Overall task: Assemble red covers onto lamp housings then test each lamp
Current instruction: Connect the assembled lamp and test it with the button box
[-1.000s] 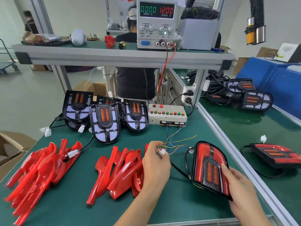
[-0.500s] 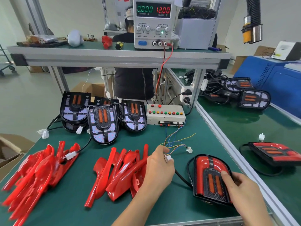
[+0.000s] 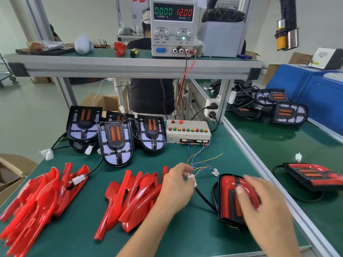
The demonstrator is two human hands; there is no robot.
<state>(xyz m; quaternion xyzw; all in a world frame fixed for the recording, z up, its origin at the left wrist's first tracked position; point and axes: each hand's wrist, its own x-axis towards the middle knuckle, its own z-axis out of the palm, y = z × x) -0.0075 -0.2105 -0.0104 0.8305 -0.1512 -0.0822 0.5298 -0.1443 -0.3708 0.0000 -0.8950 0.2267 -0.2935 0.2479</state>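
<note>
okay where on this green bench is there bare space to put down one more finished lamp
Bare mat lies between the uncovered housings, the test box and the middle red cover pile. Another strip runs along the near edge, below your left hand. The left side is crowded with red covers.

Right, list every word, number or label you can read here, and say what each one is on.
"0.000" in green digits: left display of the power supply, above "CURRENT A".
"12.00" in red digits: right display of the same unit, above "VOLTAGE V".
"CURRENT" and "VOLTAGE" over the knob pairs, each with Chinese characters beneath: faint, only just legible.
Small print under the knobs and terminals: too blurred to read.
Markings on the button box: too small to read.
</note>
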